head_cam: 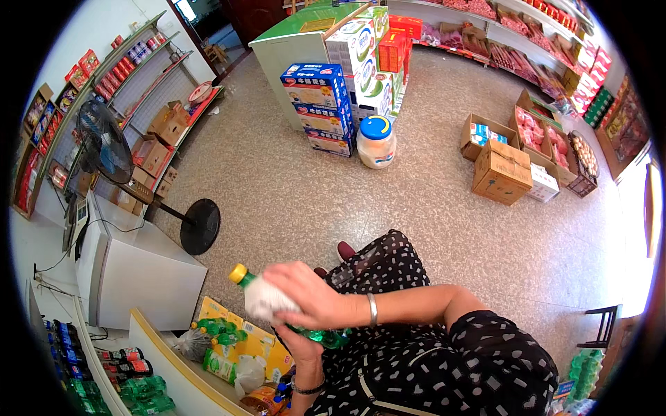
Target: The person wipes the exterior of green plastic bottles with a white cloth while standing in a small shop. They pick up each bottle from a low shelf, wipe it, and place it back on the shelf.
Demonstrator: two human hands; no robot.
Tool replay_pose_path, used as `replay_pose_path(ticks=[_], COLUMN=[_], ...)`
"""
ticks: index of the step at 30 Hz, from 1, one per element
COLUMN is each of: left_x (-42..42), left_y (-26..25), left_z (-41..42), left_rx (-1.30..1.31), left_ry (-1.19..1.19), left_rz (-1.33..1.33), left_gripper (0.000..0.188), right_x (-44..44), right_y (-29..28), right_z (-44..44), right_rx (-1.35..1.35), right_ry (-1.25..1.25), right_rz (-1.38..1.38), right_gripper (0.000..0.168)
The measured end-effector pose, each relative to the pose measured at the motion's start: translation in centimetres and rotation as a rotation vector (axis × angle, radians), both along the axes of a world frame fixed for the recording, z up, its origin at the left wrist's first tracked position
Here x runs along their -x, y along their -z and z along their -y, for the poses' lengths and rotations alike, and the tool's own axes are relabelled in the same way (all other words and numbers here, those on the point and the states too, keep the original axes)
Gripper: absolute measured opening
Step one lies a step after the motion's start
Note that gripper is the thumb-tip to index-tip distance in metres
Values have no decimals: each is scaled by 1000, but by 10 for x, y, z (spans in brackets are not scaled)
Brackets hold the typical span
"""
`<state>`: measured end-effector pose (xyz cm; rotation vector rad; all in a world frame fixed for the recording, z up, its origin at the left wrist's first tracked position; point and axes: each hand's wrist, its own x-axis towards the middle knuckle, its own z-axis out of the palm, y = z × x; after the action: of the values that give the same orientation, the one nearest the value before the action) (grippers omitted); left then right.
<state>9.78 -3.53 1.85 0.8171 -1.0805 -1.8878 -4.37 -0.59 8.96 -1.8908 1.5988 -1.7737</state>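
Note:
A green plastic bottle [333,339] with a yellow cap lies tilted across my lap, its neck toward the upper left. My left hand [302,346] grips the bottle's body from below. My right hand [312,299] presses a white cloth [264,299] around the bottle's upper part, just below the neck. The cloth and the right fingers are slightly blurred. Cloth and hands hide most of the bottle's middle. Several similar green bottles [217,327] lie on yellow cartons [260,333] just left of my hands.
An open drinks cabinet [177,364] holds bottles at lower left. Behind it stand a white chest freezer [148,283] and a pedestal fan [200,226]. Stacked drink cartons [322,112] and a blue-lidded jar [375,143] stand ahead. Cardboard boxes [502,171] sit on the floor to the right.

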Motion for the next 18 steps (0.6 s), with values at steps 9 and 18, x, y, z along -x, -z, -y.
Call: replay_pose_path(ticks=[9,18], left_x=[-1,-4], left_y=[12,25], left_z=[3,-7], left_rx=[-274,-668], left_ry=[456,628], left_rz=[-248,-320], left_gripper=[104,109], right_x=[19,16], right_y=[32,65], right_z=[18,7], right_rx=[-492,-685], right_ry=[-541,-495], right_rz=[1161,1568], right_gripper=[51,56])
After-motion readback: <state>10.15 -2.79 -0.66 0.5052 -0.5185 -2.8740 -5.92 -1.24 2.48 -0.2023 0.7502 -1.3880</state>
